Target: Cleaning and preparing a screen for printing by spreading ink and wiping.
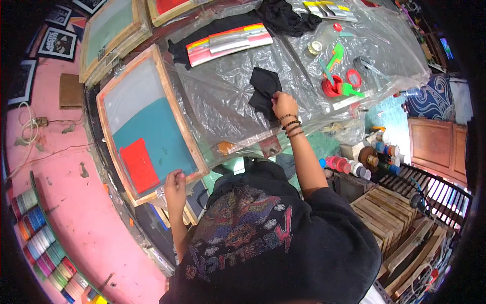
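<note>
My right hand (285, 105), with dark beaded bracelets at the wrist, pinches the right edge of a small folded black cloth (264, 86). That cloth lies on the clear plastic sheet (217, 106) covering the table. Loosely curled, my left hand (175, 190) is by the lower right corner of a wooden-framed printing screen (169, 104); nothing shows in its fingers. The screen's mesh is pale grey above and teal below, with a red rectangle (139, 164) near its lower left. Whether the left fingers touch the frame is hard to tell.
Silver squeegee-like strips (230, 44) lie on black fabric at the back. Red tape rolls, a green scraper (350, 90) and a small jar (315, 47) sit at the right. More screens (114, 33) stand far left. Paint pots (338, 163) and stacked wooden frames (385, 215) are right of me.
</note>
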A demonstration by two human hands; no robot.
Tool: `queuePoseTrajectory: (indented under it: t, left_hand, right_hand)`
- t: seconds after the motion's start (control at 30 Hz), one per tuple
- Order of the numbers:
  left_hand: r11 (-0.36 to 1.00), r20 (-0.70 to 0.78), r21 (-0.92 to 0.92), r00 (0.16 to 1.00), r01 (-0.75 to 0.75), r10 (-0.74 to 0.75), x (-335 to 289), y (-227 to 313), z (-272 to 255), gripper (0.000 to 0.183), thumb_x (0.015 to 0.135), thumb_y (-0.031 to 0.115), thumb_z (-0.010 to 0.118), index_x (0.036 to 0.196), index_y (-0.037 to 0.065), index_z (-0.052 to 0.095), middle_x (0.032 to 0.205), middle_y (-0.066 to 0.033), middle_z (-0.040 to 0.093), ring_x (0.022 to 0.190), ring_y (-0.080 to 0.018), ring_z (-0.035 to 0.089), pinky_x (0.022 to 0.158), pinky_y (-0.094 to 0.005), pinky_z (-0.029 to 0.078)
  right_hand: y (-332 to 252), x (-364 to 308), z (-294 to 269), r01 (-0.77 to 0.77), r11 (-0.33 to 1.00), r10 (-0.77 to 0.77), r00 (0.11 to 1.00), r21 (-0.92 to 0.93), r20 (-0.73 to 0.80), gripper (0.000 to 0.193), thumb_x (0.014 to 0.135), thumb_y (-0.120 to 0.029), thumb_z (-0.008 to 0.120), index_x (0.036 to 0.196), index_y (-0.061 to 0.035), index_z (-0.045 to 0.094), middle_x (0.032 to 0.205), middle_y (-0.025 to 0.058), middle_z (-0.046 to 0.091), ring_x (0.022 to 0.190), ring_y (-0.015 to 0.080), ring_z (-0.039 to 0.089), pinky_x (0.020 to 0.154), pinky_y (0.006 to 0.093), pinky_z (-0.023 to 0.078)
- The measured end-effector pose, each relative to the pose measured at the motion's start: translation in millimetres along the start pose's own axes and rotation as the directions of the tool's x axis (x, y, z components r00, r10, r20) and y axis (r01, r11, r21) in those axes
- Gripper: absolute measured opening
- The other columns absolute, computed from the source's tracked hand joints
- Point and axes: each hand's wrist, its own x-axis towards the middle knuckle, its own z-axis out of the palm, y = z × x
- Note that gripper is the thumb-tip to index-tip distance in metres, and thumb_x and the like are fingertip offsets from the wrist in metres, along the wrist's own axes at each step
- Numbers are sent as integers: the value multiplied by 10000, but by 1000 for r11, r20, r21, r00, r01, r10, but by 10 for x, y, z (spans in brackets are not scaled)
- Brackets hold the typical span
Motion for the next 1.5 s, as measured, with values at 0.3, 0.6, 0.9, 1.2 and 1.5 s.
queuePoseTrajectory:
  t: [0.3,0.6,0.9,1.2,1.5]
  left_hand:
    - [960,43,-101,963,-261,267,490,1400,628,380,930,174,666,1278,43,588,1196,-184,595,1023,-334,639,857,-384,517]
    - [905,353,-53,840,-423,413,998,1561,548,279,937,204,644,1167,55,699,941,-168,663,890,-381,654,763,-433,494]
    - [847,66,39,847,-530,527,1074,1622,250,263,876,286,744,918,27,761,759,-115,647,809,-257,604,728,-378,497]
    - [838,241,-545,957,-3,160,1197,1310,211,486,1022,481,572,781,59,597,789,95,450,763,-48,409,685,-246,398]
    - [935,7,-239,962,-263,273,1198,1554,434,277,983,279,629,1153,70,693,948,-142,694,882,-201,676,777,-337,510]
  right_hand:
    - [-661,-452,-829,256,582,-696,648,772,310,270,907,-212,725,1072,1,722,920,92,746,863,153,676,797,329,530]
    - [-704,-453,-887,207,521,-672,697,828,249,261,1011,-189,604,1111,34,697,969,57,728,913,107,634,836,281,514]
    - [-710,-465,-908,-96,331,-576,767,939,282,202,970,-181,684,1055,1,664,885,-27,663,792,36,568,702,220,476]
    - [-734,-480,-1092,175,470,-794,512,865,328,318,945,-261,724,749,-13,687,808,1,615,717,47,497,592,220,370]
    - [-509,-154,-828,363,638,-643,736,679,211,193,941,-63,664,1123,0,685,992,45,697,886,118,644,804,284,524]
